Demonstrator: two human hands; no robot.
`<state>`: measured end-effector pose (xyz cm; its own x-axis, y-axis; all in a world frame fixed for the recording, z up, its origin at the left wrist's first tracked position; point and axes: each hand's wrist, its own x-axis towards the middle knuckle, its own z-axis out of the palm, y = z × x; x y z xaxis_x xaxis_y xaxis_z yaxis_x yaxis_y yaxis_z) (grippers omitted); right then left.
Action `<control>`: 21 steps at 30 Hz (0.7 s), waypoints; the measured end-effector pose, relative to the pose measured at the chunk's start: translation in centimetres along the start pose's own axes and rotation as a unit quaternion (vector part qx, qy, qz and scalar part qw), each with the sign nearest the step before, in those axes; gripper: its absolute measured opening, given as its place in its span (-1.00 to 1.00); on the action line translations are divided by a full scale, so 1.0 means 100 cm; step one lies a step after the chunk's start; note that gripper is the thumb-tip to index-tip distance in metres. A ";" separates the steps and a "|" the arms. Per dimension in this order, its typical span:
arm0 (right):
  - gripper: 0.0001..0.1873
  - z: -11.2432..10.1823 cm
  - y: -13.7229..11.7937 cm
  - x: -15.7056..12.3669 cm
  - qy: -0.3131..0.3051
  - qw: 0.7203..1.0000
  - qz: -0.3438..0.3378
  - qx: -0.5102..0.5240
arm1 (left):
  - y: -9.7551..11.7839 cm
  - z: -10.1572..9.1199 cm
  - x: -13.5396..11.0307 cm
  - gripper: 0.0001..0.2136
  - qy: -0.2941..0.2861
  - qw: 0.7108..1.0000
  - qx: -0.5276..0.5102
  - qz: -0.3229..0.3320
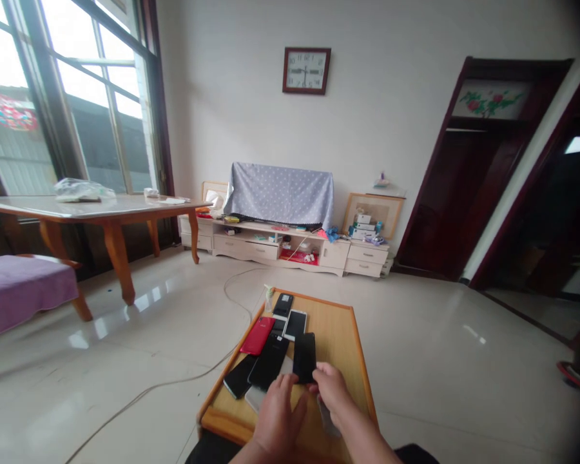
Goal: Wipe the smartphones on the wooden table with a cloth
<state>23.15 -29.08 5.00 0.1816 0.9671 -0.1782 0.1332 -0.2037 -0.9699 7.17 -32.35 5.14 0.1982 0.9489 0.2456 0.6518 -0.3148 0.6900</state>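
A small wooden table [341,335] stands right in front of me with several phones on it. A red phone [258,336] lies at the left, a white phone [295,324] and a black one [283,304] farther back. My right hand [332,390] pinches the near end of a black phone [304,356] in the middle. My left hand [279,415] rests beside it with fingers stretched over another black phone [269,364] and a pale one underneath. A further black phone [238,377] lies at the left edge. A small bottle [269,298] stands at the far left corner.
A white cable [183,380] runs across the glossy tiled floor to the left of the table. A large wooden table [96,212] and a purple-cushioned bench [24,290] stand at left. A low TV cabinet [290,248] with a covered screen lines the far wall; dark doors are at right.
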 end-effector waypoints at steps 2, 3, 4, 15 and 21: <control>-0.64 0.001 0.005 0.007 -0.012 0.999 0.025 -0.017 | -0.003 -0.012 -0.010 -0.73 0.009 1.000 -0.009 0.027; -0.62 0.001 0.008 0.011 -0.016 0.999 0.038 -0.027 | -0.006 -0.018 -0.015 -0.74 0.011 0.999 -0.012 0.033; -0.58 0.001 0.011 0.016 -0.019 0.998 0.050 -0.040 | -0.009 -0.025 -0.020 -0.75 0.012 0.999 -0.012 0.035; -0.49 0.003 0.017 0.042 -0.026 0.987 0.046 -0.152 | -0.064 -0.088 -0.076 -0.74 0.073 0.994 0.074 -0.036; -0.38 -0.002 0.019 0.029 0.012 0.986 0.001 -0.166 | -0.090 -0.125 -0.112 -0.70 0.117 0.980 0.102 -0.123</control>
<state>24.13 -26.73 2.66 0.2055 0.9633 -0.1727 0.4435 -0.2489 -0.8610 -10.02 -40.39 4.67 -0.1415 0.9565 0.2552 0.7958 -0.0434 0.6040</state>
